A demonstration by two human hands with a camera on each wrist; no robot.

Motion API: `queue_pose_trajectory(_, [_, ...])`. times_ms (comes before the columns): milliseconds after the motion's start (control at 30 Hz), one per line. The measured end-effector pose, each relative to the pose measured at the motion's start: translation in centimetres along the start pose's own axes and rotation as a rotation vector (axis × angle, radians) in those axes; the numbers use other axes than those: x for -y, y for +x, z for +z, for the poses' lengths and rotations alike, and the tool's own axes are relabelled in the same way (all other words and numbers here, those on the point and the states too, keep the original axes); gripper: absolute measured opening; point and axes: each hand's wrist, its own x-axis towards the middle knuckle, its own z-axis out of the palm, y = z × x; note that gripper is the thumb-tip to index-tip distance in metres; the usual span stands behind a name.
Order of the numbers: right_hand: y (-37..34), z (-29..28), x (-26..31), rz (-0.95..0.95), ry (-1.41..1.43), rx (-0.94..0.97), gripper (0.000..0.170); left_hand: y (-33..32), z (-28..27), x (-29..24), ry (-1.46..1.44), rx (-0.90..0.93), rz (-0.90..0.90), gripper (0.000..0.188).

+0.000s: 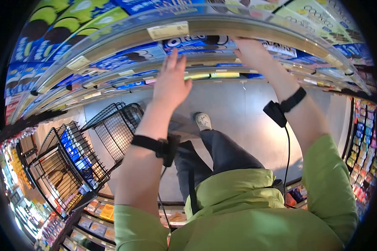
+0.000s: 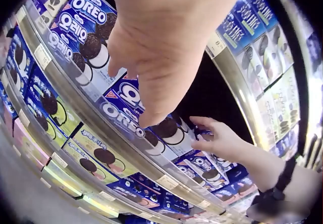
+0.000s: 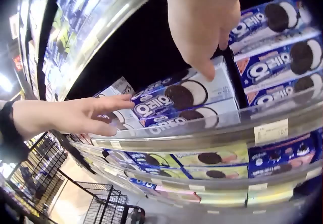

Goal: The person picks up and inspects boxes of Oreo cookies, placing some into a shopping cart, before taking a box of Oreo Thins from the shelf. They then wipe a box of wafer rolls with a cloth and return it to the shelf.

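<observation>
Through my remote cameras I see a shop, a grocery aisle by the look of it: tiered shelves (image 1: 234,28) carry rows of Oreo boxes (image 3: 159,105), with price tags (image 1: 168,30) along the shelf edges. In the head view I also get a black wire shopping cart (image 1: 88,163) on the grey floor (image 1: 238,121), a rack of small colourful packets (image 1: 364,142) at one side, and more packaged goods (image 1: 92,226) near the lower left.

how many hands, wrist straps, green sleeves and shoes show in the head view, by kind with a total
Hands: 2 (left hand, right hand)
Wrist straps: 2 (left strap, right strap)
Green sleeves: 2 (left sleeve, right sleeve)
Shoes: 1 (pale shoe; the other foot is out of sight)
Total: 7
</observation>
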Motion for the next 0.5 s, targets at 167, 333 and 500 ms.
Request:
queue_pose_trajectory(167, [-4.7,1.4,2.7,-0.437,0.015,-0.151,0.041,-9.2,0.4,-0.1,-0.338,0.162,-0.081,0.055])
queue_pose_trajectory(333, [-7.5,2.6,8.0,-0.612,0.028,0.325,0.038,-23.5,0.5,1.5,-0.431,0.215,-0.352,0.058])
queue_pose_trajectory(500, [-6.9,2.3,16.2,-0.812,-0.057,0.429,0.038,-34.4,-4.9,2.2,-0.421,0.062,-0.708,0.057])
